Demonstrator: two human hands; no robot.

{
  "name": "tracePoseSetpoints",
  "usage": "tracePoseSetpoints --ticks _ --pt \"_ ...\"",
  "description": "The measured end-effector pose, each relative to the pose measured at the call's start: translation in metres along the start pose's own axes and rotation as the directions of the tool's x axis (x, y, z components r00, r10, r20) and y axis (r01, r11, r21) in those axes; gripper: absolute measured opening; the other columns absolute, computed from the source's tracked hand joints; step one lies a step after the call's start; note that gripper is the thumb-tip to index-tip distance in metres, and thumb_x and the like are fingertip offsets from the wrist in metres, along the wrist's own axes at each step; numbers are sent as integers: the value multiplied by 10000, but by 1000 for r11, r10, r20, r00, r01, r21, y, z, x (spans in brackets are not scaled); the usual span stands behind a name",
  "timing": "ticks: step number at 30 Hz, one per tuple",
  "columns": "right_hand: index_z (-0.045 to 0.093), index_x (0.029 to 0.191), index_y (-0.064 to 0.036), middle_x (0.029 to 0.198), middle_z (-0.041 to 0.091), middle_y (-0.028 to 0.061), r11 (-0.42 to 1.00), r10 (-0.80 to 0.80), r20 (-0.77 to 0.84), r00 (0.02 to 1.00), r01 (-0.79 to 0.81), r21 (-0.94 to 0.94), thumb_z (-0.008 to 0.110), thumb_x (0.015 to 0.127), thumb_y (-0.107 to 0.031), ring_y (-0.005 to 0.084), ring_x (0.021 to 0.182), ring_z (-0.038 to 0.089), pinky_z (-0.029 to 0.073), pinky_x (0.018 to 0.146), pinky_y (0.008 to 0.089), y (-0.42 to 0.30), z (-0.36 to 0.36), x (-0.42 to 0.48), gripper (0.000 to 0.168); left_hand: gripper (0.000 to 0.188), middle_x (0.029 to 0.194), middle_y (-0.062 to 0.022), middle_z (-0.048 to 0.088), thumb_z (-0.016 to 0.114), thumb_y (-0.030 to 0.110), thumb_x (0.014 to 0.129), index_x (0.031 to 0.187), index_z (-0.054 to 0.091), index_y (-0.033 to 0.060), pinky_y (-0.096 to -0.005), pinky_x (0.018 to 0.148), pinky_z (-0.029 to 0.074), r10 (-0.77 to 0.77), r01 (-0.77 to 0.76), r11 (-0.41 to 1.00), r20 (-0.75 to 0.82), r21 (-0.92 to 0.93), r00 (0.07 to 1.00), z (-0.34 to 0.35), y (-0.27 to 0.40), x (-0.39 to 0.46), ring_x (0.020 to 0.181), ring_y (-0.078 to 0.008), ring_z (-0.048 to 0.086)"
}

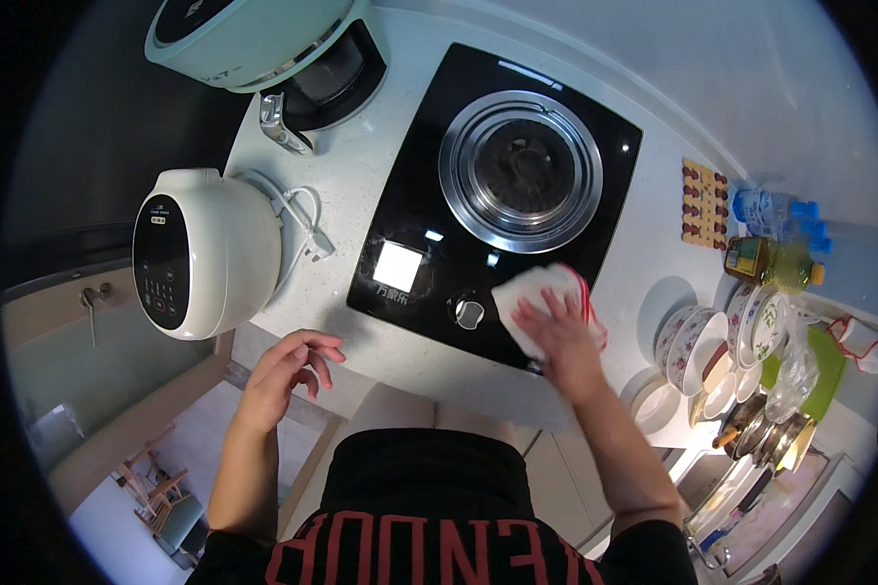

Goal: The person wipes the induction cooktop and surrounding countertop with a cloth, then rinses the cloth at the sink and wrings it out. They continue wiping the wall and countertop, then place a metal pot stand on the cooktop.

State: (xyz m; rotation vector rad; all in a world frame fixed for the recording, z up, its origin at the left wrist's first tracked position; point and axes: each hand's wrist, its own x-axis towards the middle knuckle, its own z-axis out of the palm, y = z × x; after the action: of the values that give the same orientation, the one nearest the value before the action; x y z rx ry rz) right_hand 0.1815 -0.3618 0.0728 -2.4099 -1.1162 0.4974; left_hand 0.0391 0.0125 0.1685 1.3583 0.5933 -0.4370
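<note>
My right hand (556,329) lies palm down, fingers spread, on a white cloth with a red edge (521,292), holding it against the black glass of a built-in gas cooktop (417,212). The cloth covers the cooktop's front right corner and hangs slightly past its side. Just left of it is a silver control knob (470,314). A round steel burner ring (450,172) sits behind, around a dark centre. Over the counter's front edge hovers my left hand (293,369), with loosely curved fingers and nothing in them.
On the left stand a cream rice cooker (252,248), its plug and cord (314,241), and a mint air fryer (285,44). To the right are stacked flowered bowls (704,351), bottles (764,212), a wooden trivet (704,205), a green board (823,365) and pots (753,431).
</note>
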Motion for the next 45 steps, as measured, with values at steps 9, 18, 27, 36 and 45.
tracePoseSetpoints --ticks 9,18,27,36,45 --pt "344 1524 -161 1599 296 69 972 -109 194 975 145 -187 583 785 -76 369 1472 259 177 1150 670 -62 101 -59 781 377 909 -68 669 449 324 1002 1100 635 12 -239 570 416 30 -60 987 -194 -150 981 -11 -23 17 676 -119 558" --pt "433 1434 -13 1544 353 181 994 -38 -295 955 66 88 474 908 -114 334 1464 292 210 1189 520 -148 93 164 538 266 812 -77 640 463 184 997 987 636 -18 -246 623 443 278 -306 951 -319 -40 906 2 -9 16 669 -122 559" --pt "470 1393 5 1544 349 191 977 -134 -187 973 161 137 520 893 -104 339 1454 308 242 1175 530 -143 129 98 514 295 773 -75 617 487 229 996 931 627 -22 -273 622 449 270 -280 960 -315 14 910 1 -17 23 669 -151 564" --pt "602 1286 -55 1084 680 91 547 717 -86 692 -482 684 564 852 33 171 973 647 539 796 316 -44 -92 -13 445 233 1019 -221 535 589 84 861 1057 529 -28 -448 858 425 818 -319 468 -267 824 510 10 -90 106 961 -381 516" --pt "632 1301 -225 1405 552 123 961 -129 -214 968 69 -267 557 716 134 338 1313 502 425 1087 406 138 -139 259 691 391 1045 -231 461 580 246 855 1087 466 -47 -418 838 402 792 -373 554 -332 744 513 3 -103 115 931 -363 463"
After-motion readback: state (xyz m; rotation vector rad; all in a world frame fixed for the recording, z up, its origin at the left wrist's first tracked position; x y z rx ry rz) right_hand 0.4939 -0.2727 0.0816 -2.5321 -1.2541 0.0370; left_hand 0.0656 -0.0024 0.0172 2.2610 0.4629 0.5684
